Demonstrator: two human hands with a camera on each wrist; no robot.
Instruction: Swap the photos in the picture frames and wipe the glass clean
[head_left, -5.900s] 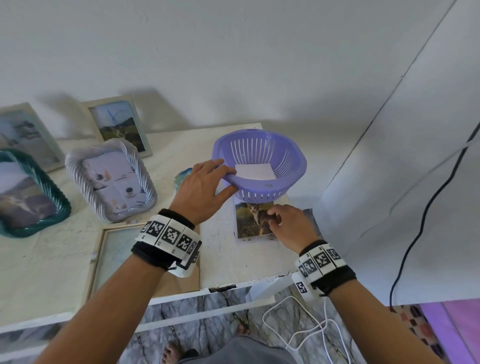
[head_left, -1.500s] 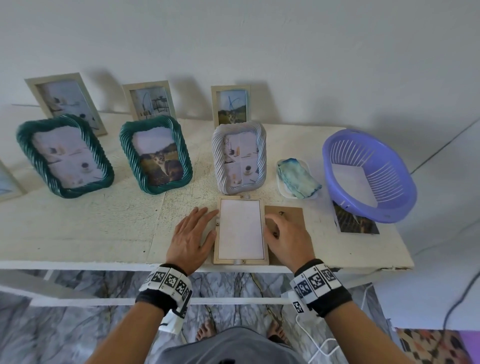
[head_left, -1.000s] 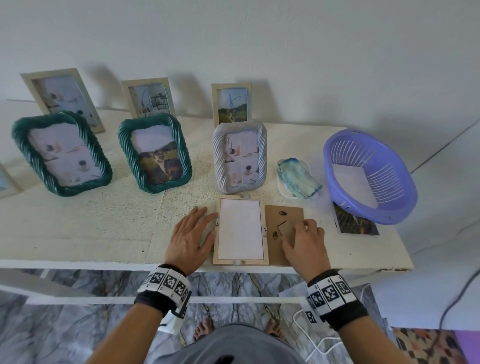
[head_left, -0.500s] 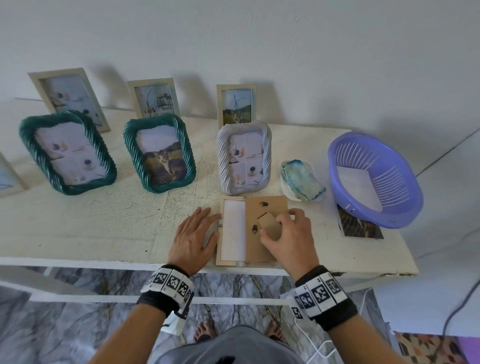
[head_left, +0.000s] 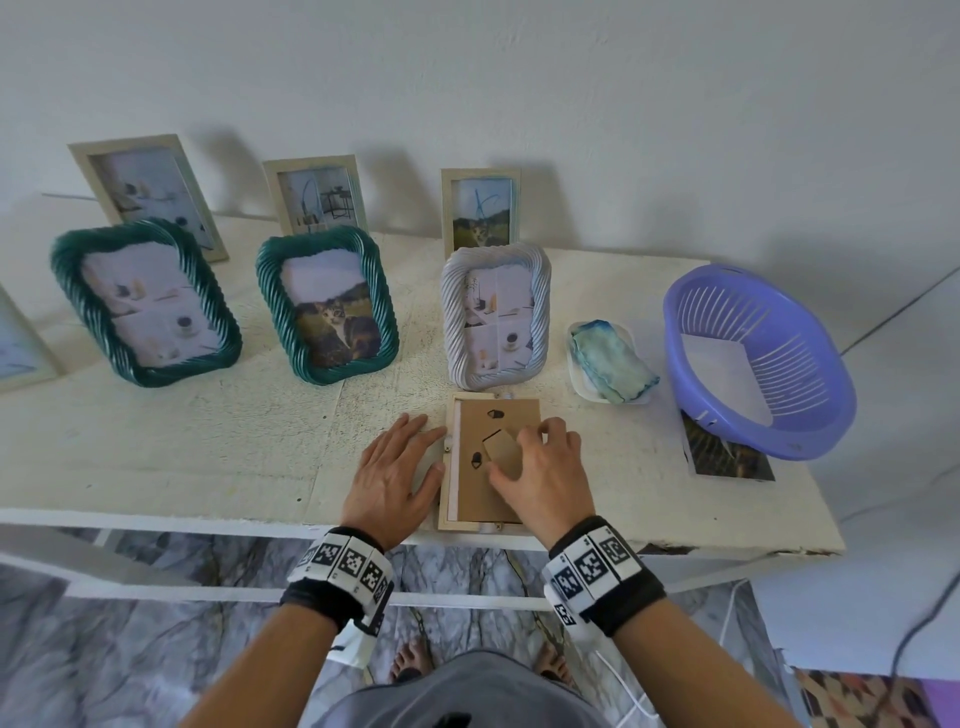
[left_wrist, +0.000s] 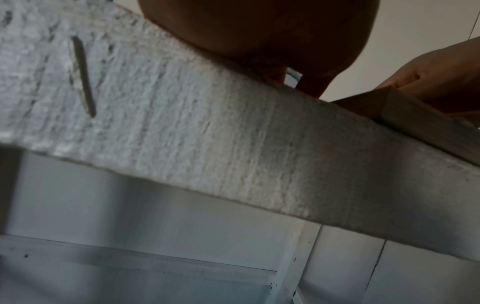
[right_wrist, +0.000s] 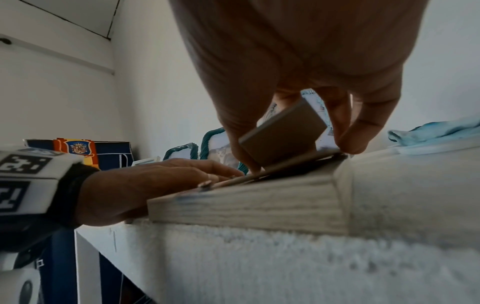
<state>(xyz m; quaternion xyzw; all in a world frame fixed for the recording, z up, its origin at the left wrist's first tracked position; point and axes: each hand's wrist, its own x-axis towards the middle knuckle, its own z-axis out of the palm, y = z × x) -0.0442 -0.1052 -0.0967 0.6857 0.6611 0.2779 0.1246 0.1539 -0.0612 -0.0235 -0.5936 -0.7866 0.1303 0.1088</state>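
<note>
Frame (head_left: 457, 522): face down at worktop (head_left: 208, 441) front edge, brown backing board (head_left: 480, 431) half seated.
Right hand (head_left: 540, 467): pinching board's fold-out stand (head_left: 500, 448).
Left hand (head_left: 395, 467): flat, fingers straight, against frame's left side.
Handling: probably light, stiff; glass fragile, best held by wooden edges.
Right wrist view only: board tilted, one edge raised.

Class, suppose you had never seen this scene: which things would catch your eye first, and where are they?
Two hands at the table's front edge: the right hand sets a brown backing board into a face-down wooden frame while the left hand lies flat beside it. Behind stand two green rope-edged frames, and far right a purple basket.
</note>
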